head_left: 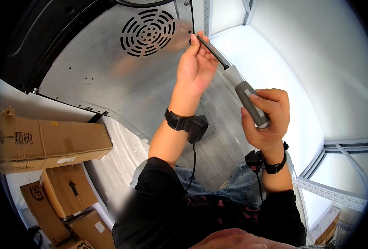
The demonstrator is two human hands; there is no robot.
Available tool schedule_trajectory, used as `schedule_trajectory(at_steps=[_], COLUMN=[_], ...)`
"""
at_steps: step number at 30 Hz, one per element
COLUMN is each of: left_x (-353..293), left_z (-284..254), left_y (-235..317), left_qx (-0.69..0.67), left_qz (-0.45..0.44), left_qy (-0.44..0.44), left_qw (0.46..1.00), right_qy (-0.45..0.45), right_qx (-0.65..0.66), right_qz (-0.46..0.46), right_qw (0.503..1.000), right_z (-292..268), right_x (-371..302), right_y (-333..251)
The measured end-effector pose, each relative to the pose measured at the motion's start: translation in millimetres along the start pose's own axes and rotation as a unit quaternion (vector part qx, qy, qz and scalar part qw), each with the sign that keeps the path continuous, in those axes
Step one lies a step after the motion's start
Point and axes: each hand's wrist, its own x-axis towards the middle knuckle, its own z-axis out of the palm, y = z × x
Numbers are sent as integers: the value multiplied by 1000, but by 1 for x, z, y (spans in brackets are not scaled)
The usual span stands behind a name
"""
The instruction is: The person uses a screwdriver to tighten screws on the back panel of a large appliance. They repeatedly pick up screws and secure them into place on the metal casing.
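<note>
In my right hand (271,110) is a screwdriver (247,94) with a thick grey handle and a dark shaft, slanting up to the left. My fingers wrap round the handle's lower end. At the shaft's tip, my left hand (196,62) pinches with thumb and index finger, the other fingers curled loosely. Whether a screw sits between those fingertips is too small to tell. Both are beside the right edge of a large bare metal panel (109,89), which has a round pattern of vent slots. Small holes run along that edge near my left fingertips.
Black framing (38,31) borders the panel at the upper left. Stacked cardboard boxes (74,139) stand at the left. White shelving (275,79) with metal edges rises on the right. Below is a grey wood-look floor (217,137). Cabled black wrist devices (197,128) are strapped to both my wrists.
</note>
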Motion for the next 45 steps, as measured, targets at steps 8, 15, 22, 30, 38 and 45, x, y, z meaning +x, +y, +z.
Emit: schedule_trajectory(at_steps=[8, 15, 22, 30, 38, 45], left_x=[6, 8, 3, -6, -1, -10], left_z=[-6, -11, -7, -6, -10, -5], left_y=[5, 4, 9, 13, 13, 16], left_qx=[-17, -15, -15, 120, 145, 252], left_qz=[10, 18, 2, 27, 22, 5], left_qy=[-21, -58, -40, -88, -96, -154], left_qw=[1000, 998, 999, 989, 984, 956], right_qy=[7, 5, 28, -1, 46, 5], right_qx=[-2, -4, -28, -10, -19, 31], right_qz=[7, 8, -5, 49, -37, 69], right_qw=[1000, 1000, 999, 999, 998, 997], right_z=[18, 21, 21, 20, 28, 18], right_x=[-12, -8, -3, -12, -18, -11], right_y=[-1, -1, -3, -1, 7, -2])
